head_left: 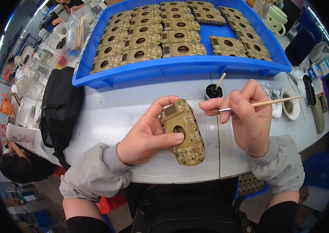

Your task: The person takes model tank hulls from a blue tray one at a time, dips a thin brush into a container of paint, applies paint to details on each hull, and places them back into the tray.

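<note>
My left hand (143, 139) grips a camouflage-painted toy tank hull (192, 141), tilted over the white table. The thumb lies across the hull beside its round opening. My right hand (252, 124) is closed on a thin paintbrush (277, 101) with a pale wooden handle. Its metal ferrule points left toward the hull, apart from it; fingers partly hide the tip. Just beyond the brush stands a small pot of black paint (213, 92), with a wooden stick (221, 80) leaning in it.
A large blue tray (180, 63) holds rows of similar hulls at the back. A black mesh bag (57, 112) lies at left, near plastic bottles (30, 85). An oval white dish (291, 104) sits at right. Another person (22, 165) is at the far left.
</note>
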### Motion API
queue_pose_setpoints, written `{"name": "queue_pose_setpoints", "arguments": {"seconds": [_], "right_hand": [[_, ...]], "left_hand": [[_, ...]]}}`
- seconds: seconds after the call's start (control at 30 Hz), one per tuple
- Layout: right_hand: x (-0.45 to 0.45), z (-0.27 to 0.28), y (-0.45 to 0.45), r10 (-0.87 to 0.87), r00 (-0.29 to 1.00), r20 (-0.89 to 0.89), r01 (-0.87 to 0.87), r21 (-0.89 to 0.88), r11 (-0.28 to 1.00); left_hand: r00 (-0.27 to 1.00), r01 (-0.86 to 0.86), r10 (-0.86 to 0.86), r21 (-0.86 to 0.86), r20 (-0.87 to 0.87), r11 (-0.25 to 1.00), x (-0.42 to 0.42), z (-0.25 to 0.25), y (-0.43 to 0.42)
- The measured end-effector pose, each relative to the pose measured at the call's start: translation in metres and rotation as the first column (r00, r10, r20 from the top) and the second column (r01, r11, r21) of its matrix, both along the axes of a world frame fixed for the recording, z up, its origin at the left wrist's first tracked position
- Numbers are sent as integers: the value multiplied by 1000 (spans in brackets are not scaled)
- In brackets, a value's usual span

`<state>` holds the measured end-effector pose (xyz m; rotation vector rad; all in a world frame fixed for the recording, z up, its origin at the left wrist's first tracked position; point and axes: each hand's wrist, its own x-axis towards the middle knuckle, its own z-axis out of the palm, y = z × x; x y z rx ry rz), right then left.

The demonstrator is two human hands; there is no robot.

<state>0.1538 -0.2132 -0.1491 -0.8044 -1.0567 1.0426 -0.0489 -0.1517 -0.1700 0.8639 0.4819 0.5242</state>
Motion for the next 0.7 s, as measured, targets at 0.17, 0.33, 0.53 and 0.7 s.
{"name": "queue_pose_setpoints", "arguments": {"seconds": [0.17, 0.33, 0.53, 0.7], "right_hand": [[7, 4, 5, -68, 996, -54, 67, -11, 998], [8, 2, 9, -83, 995, -56, 84, 3, 996], [3, 2, 8, -102, 995, -17, 102, 0, 995], [2, 1, 8, -105, 994, 5, 105, -14, 994]], "left_hand": [[968, -206, 251, 495, -25, 844, -5, 3, -3], [894, -236, 447, 814, -33, 531, -12, 6, -2], [842, -151, 534, 916, -77, 371, -16, 10, -4], [835, -106, 540, 934, -102, 340, -19, 11, -3]]}}
